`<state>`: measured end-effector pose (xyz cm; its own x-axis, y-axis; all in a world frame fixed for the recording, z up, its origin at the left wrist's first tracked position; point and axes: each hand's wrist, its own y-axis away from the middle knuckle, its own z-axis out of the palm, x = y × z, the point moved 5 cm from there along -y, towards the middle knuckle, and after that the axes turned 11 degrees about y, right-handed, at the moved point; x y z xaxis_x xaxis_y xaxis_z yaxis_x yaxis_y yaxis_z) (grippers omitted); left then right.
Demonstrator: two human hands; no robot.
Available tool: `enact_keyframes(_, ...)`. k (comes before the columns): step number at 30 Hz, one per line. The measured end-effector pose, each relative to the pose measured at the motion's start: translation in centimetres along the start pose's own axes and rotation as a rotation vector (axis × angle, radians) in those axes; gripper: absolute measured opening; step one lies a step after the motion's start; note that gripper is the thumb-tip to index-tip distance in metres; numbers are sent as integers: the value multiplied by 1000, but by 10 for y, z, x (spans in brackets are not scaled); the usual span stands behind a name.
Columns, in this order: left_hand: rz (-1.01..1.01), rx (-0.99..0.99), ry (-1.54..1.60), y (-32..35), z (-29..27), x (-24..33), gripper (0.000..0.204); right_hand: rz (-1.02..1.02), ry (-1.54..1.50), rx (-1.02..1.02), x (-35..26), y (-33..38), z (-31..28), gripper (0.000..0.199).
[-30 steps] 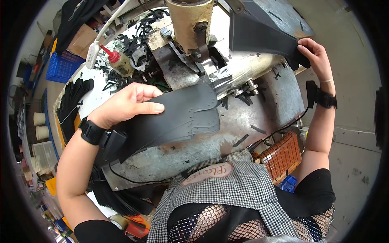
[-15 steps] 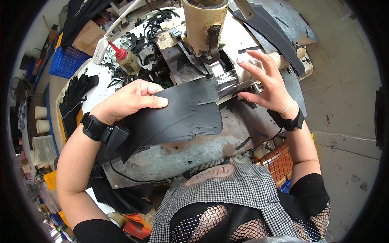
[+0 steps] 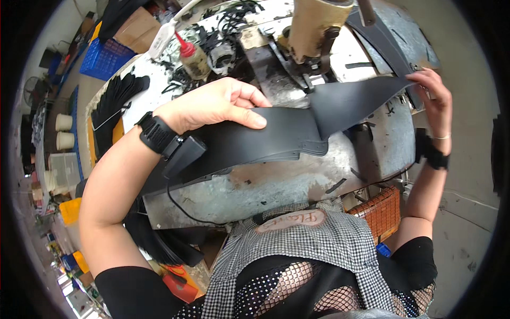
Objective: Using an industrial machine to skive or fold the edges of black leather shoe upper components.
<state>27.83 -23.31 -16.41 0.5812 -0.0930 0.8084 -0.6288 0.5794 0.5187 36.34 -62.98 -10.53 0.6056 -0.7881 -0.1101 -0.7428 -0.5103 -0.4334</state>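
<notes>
Thumb on top, the left hand (image 3: 215,108) grips a stack of smooth black sheets (image 3: 281,130) mid-frame, lower edge layered; at upper right, the right hand (image 3: 438,98) pinches the tapered tip of a curving black sheet (image 3: 356,102).

The right hand's grip (image 3: 436,98), bare and spread a moment ago, is now pinching the right end of a black sheet (image 3: 356,103). That sheet is spanning rightward from the stack (image 3: 284,130) and covering its upper right corner.

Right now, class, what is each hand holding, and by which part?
Left hand: black stack, by its upper edge. Right hand: black sheet, by its right tip.
</notes>
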Motion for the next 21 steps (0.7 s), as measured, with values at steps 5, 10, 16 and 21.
enact_keyframes(5, 14, -45, 22, 6, 2, -2, 26, 567, -525, -434, 84, -3, 11, 25)
enact_keyframes(10, 30, -37, -100, 14, 2, -5, 29, 324, 50, 96, 60, 1, 13, 37)
enact_keyframes(16, -16, 4, -78, 18, -1, -6, 26, 133, 43, 224, -22, 0, 19, 30)
enact_keyframes(21, -21, 57, 4, 26, -4, -2, 25, -1, -88, 213, -54, 5, 18, 29)
